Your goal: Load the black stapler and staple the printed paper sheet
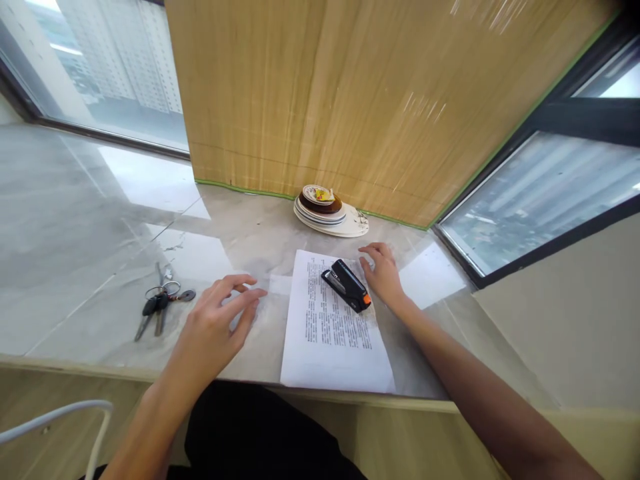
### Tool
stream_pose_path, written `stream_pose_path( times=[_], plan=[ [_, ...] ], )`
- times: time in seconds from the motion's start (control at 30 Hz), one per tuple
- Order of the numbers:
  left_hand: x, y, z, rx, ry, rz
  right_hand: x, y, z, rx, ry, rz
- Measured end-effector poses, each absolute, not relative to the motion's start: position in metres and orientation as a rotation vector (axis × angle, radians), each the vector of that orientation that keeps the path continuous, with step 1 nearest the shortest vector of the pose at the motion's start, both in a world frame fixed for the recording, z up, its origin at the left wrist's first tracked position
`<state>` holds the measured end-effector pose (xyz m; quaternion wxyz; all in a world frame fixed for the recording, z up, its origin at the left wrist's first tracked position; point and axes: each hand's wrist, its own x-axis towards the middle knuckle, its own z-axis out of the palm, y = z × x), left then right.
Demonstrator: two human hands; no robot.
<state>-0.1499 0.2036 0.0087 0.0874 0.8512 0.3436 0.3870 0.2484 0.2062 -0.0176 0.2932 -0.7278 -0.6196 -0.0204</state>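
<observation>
Stapler (350, 285) lies on the printed sheet (335, 365); left hand (216, 321) empty, fingers parted, left of sheet; right hand (385, 272) likewise, beside its right edge; advisable: steady sheet, grip stapler mid-body

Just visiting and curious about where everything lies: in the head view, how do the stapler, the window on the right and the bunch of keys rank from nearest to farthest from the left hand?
1. Bunch of keys: just left of the left hand.
2. Stapler: to its right, on the printed sheet.
3. Window: far right.
</observation>
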Motion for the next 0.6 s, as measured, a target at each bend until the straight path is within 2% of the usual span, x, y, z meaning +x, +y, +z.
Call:
stream_pose_path(
  times=[0.07, 0.2, 0.4, 0.6],
  plan=[
    [-0.151, 0.202, 0.010, 2.546, 1.011, 1.139, 0.253, 0.211, -0.033, -2.024, -1.729, -0.131],
    [-0.152, 0.202, 0.011, 2.567, 1.005, 1.124, 0.256, 0.213, -0.052, -2.082, -1.846, -0.025],
    [-0.152, 0.202, 0.009, 2.571, 0.982, 1.116, 0.262, 0.230, -0.042, -2.094, -2.006, 0.068],
    [-0.150, 0.199, 0.012, 2.593, 0.980, 1.070, 0.230, 0.267, -0.034, -1.904, -2.355, 0.176]
  ],
)
